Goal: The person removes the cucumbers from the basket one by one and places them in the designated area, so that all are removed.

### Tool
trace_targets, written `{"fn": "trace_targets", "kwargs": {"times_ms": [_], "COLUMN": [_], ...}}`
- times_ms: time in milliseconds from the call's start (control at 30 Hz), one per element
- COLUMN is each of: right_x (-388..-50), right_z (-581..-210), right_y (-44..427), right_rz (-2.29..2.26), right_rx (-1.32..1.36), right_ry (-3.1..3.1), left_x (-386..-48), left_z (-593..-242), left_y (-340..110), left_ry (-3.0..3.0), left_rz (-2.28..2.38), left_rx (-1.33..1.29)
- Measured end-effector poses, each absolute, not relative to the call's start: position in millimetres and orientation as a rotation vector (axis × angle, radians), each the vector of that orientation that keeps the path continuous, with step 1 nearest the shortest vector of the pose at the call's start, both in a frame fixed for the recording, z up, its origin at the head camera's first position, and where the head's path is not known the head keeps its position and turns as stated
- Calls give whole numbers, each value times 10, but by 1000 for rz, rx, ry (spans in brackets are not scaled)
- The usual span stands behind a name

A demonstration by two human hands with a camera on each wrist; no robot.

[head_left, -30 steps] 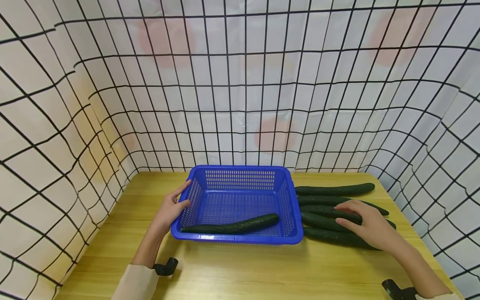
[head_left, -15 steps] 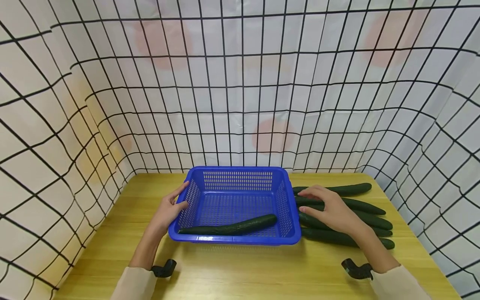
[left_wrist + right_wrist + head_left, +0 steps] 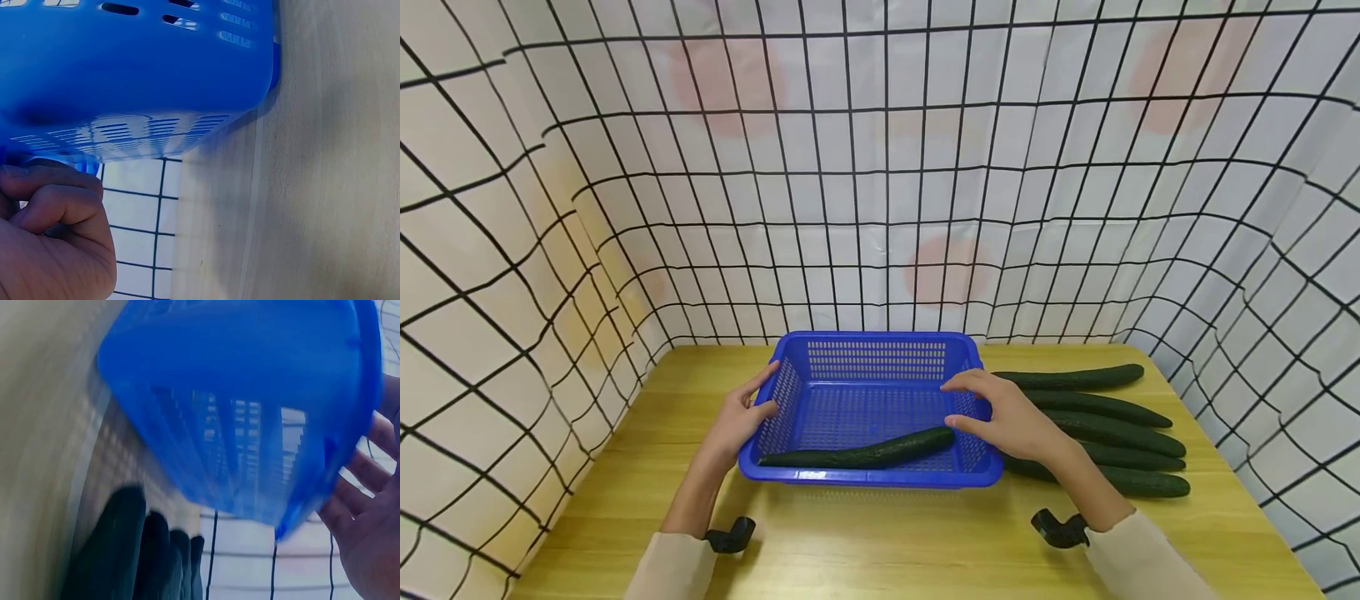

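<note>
A blue plastic basket (image 3: pixel 872 483) stands on the table with one dark green cucumber (image 3: pixel 872 455) lying along its near side. My left hand (image 3: pixel 735 423) grips the basket's left rim, and the left wrist view shows its fingers curled at the basket's edge. My right hand (image 3: pixel 1011 417) hovers over the right rim, fingers spread and holding nothing. Its thumb tip is close to the cucumber's right end. Several more cucumbers (image 3: pixel 1112 427) lie side by side to the right of the basket, partly hidden by the right hand and forearm.
The wooden table (image 3: pixel 887 542) is enclosed by a black wire grid (image 3: pixel 887 175) with white sheeting behind it. The basket stands close to the back grid. Black wrist cameras (image 3: pixel 730 535) are worn on both arms.
My right hand has moved left from above the row of cucumbers to the basket's right rim, uncovering more of the row. The left hand and the basket have stayed put.
</note>
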State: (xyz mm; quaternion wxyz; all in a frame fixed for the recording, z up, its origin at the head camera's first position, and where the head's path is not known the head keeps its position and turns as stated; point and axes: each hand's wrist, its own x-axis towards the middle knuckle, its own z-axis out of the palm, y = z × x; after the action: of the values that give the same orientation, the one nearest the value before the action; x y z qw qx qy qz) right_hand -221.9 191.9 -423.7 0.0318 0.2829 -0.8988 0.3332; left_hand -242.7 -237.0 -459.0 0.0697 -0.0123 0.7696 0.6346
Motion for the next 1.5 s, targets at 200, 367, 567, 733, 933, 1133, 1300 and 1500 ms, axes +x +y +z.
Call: {"fn": "trace_targets", "kwargs": {"times_ms": [200,367,567,733,933,1133,1300,1500], "right_x": [-2255,-2292,-2342,-2374,-2430,-2459,-2445,-2451], "right_z": [-4254,-4260,-4269,-4287,-4362,-4417,-4471,-4552], "right_y": [1672,1474,1287,1175,1068,967,900,845], "right_rz": [1032,1014,934,920,921,835,633,425], "right_rx": [937,1029,1136,1178,1244,1288,1286,1324], "right_ry": [-2807,-2827,-2853,-2910,-2948,-3016,-3095,-3127], "left_x": [-2432,-2438,-2428,-2426,-2441,-2434,-2424,-2427], "left_z": [-4582,-4581,-4574,-4569,-4601,-4599,-4591,-4591], "left_y": [-2362,-2350,-2341,-2335,-2352,-2346,-2340,-2335], "left_ry": [2324,2335,2333,2332,2325,2326,2326,2340], "left_rz": [1904,1896,1896,1895,1895,1895,1903,1895], "left_rx": [-51,-76,-66,-70,-66,-66,-76,-103]}}
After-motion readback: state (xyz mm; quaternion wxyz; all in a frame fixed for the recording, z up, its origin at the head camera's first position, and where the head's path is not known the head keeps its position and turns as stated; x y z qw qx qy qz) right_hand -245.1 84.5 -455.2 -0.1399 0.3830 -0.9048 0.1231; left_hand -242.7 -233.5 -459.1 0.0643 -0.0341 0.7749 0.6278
